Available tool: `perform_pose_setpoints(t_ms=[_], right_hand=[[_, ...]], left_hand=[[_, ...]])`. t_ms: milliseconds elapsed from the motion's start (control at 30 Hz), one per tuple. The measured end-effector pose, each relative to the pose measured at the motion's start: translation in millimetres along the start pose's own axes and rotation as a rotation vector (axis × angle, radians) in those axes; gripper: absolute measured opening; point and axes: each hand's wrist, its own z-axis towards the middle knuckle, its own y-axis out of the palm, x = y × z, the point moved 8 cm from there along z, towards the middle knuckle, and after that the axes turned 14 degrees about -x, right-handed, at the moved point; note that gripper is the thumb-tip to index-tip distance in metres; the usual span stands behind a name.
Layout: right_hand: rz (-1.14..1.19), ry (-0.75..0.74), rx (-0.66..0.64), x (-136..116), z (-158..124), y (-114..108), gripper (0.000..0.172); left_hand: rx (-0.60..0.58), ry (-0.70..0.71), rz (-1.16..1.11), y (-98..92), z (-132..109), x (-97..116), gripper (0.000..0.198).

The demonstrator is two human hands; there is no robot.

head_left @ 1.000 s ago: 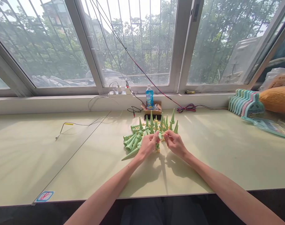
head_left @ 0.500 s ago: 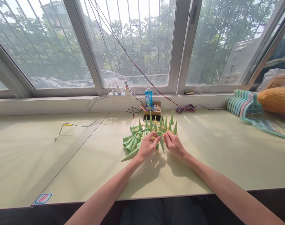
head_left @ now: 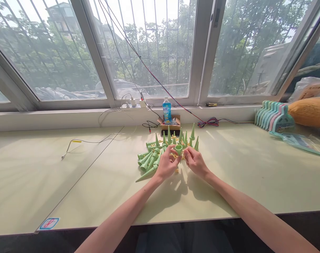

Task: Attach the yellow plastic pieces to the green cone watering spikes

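Note:
My left hand grips a green plastic watering spike by its wide end, with the round hollow mouth facing me. Just to the right, my right hand is closed in a pinch; what it holds is small and mostly hidden by the fingers. Behind and left of the hands lies a pile of green watering spikes, some on their sides and several standing point up. Small yellow parts show among them.
Behind the pile, a blue bottle stands by a small cardboard box. Bundled red and black wires lie near the window ledge. At right are pastel hanger-shaped plastic pieces. A thin cable crosses the table's left part.
The watering spike in my left hand has turned: its point hung down toward me before, and now its open round end faces me. My right hand has barely moved.

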Motion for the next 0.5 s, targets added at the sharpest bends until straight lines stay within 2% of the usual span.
perform_pose_setpoints(t_ms=[133, 267, 300, 433, 500], right_hand=[[-0.026, -0.019, -0.010, -3.7, -0.7, 0.3, 0.035], [-0.049, -0.026, -0.010, -6.1, -1.3, -1.0, 0.034], [-0.056, -0.030, -0.010, -6.8, -1.4, -1.2, 0.034], [-0.085, -0.076, -0.050, -10.9, -1.4, 1.7, 0.033], [-0.103, -0.101, -0.079, -12.2, -1.4, 4.3, 0.032]], left_hand=[[0.016, -0.046, -0.004, -3.4, -0.1, -2.3, 0.043], [0.087, -0.078, -0.092, -8.9, -0.6, -5.0, 0.027], [0.089, -0.090, -0.133, -8.6, -0.2, -6.6, 0.029], [0.036, -0.188, -0.300, -1.4, 0.9, -16.3, 0.061], [-0.009, -0.234, -0.361, 3.0, 0.5, -19.9, 0.068]])
